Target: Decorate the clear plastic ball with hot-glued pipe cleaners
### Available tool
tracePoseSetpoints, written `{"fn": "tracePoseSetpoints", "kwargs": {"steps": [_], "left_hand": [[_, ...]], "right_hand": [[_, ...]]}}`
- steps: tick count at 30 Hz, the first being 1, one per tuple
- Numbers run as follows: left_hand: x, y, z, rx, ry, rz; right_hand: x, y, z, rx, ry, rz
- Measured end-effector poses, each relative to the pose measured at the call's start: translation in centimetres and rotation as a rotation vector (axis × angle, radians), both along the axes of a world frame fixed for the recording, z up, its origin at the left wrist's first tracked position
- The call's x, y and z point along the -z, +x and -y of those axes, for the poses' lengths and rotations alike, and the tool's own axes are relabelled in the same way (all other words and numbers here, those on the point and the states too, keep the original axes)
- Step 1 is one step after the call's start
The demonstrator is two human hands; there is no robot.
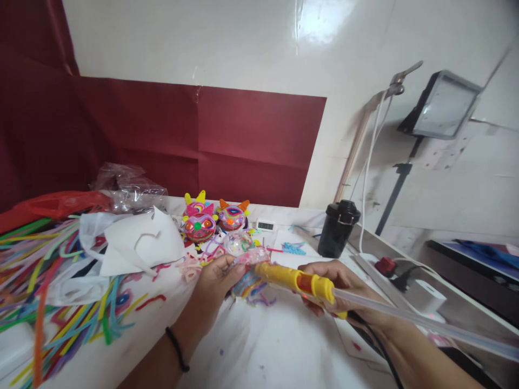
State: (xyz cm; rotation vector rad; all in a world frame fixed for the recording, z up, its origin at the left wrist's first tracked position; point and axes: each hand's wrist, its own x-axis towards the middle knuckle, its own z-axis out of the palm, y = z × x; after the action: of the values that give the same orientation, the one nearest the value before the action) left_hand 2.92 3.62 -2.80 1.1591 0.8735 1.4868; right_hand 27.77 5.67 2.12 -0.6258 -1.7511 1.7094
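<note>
A yellow hot glue gun (pixel 279 274) with a long clear glue stick (pixel 377 307) in its back is gripped by my right hand (pixel 340 278). Its nozzle end meets a small multicoloured craft piece (pixel 248 281), pinched in my left hand (pixel 219 278). Pink and blue parts show on that piece, but the fingers and glue gun cover some of it. Just beyond, a clear plastic dome (pixel 238 243) lies among coloured scraps. Behind it sit finished-looking colourful faces with horns, one pink (pixel 199 227) and one with orange ears (pixel 233 216).
Many coloured pipe cleaners (pixel 77 329) and a cut white sheet (pixel 140 246) cover the left side. A black cup (pixel 338 229), a small digital clock (pixel 265 226) and a power strip (pixel 424 297) stand toward the right. The glue gun's black cord runs below my right hand.
</note>
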Motion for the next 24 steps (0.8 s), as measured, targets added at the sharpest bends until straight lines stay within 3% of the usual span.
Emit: {"fn": "tracePoseSetpoints", "kwargs": {"steps": [19, 24], "left_hand": [[-0.72, 0.3, 0.24, -0.117, -0.053, -0.001], [-0.5, 0.19, 0.16, -0.096, -0.048, -0.015]], "right_hand": [[0.69, 0.08, -0.29, 0.015, 0.015, 0.01], [0.58, 0.0, -0.13, 0.023, 0.014, 0.013]]}}
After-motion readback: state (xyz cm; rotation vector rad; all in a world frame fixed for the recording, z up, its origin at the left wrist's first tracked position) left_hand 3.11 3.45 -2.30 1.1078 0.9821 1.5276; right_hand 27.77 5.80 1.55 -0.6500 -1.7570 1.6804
